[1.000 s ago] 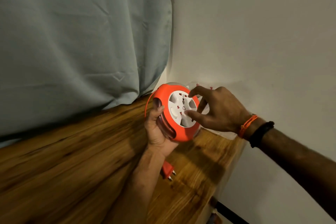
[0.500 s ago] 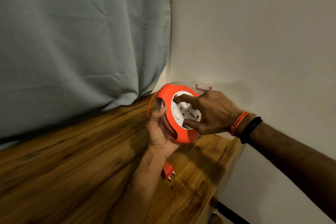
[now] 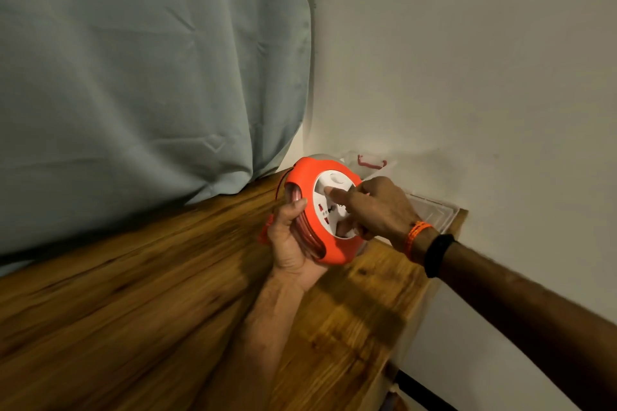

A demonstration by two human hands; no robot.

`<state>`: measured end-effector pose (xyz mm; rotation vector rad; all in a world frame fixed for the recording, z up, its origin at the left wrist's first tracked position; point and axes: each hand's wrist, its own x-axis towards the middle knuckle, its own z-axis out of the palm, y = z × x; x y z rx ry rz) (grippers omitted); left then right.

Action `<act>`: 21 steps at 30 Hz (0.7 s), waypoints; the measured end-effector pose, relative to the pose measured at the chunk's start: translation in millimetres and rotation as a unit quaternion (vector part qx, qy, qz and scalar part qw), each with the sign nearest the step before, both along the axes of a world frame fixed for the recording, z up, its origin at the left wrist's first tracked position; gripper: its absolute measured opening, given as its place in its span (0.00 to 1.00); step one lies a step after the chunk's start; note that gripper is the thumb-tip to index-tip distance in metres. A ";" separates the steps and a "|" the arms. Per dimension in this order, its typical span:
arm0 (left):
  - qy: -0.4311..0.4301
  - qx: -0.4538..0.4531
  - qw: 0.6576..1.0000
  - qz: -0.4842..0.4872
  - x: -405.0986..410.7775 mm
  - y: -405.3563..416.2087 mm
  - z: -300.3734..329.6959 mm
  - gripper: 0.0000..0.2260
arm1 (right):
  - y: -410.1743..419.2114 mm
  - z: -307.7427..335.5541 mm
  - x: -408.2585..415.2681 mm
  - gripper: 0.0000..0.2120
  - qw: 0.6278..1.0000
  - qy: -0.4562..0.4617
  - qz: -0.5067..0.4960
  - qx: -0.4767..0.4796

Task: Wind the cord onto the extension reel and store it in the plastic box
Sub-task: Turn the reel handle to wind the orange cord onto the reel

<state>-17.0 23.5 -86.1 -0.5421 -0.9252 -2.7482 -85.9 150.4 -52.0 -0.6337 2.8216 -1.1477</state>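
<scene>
Gripping the orange reel (image 3: 329, 210) at frame center, left hand (image 3: 289, 237) wraps its rim; right hand (image 3: 374, 210), fingers curled, pinches the white hub w/ wound cord (image 3: 302, 227) showing.

the extension reel (image 3: 334, 253) is showing bright orange around a white socket face (image 3: 329, 203) with small red marks. behind the reel, a clear plastic box (image 3: 430, 210) is carrying a red clasp (image 3: 370, 162). below the reel, brown streaked woodgrain is running across the table (image 3: 150, 294); left of the reel, a grey-blue curtain (image 3: 150, 60) is hanging.
</scene>
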 end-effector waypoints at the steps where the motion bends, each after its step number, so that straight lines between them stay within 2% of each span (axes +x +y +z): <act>1: -0.013 0.004 1.000 -0.004 2.9 -0.3 -0.2 0.34 | -1.7 10.8 6.7 0.24 0.997 0.025 -0.025 -0.064; 2: -0.017 -0.002 1.000 -0.007 2.6 -0.5 0.3 0.38 | -0.2 25.1 19.1 0.25 0.995 0.054 -0.017 -0.088; 4: -0.023 -0.014 1.000 -0.008 2.1 -2.8 1.3 0.43 | 4.0 41.6 39.5 0.21 0.991 0.132 0.013 -0.027; 6: -0.030 -0.022 0.999 -0.015 0.9 -5.5 0.3 0.46 | 13.9 46.2 45.0 0.21 0.972 0.226 0.034 0.054; 9: -0.025 -0.024 0.999 -0.033 2.2 -4.3 2.2 0.46 | 25.8 52.3 46.6 0.25 0.917 0.359 0.102 0.137; 11: -0.030 -0.024 0.999 -0.031 1.7 -5.3 0.1 0.44 | 29.3 54.4 43.7 0.27 0.878 0.414 0.143 0.194; 14: -0.037 -0.016 0.999 -0.030 0.6 -8.1 -3.4 0.42 | 29.6 55.0 37.9 0.30 0.822 0.467 0.171 0.279; 18: -0.026 -0.029 0.999 -0.035 -2.1 -7.2 -4.9 0.42 | 27.2 55.2 29.6 0.31 0.794 0.484 0.207 0.303; 21: -0.026 -0.023 0.999 -0.031 -2.6 -4.5 -6.1 0.39 | 24.8 53.0 25.6 0.31 0.781 0.507 0.225 0.286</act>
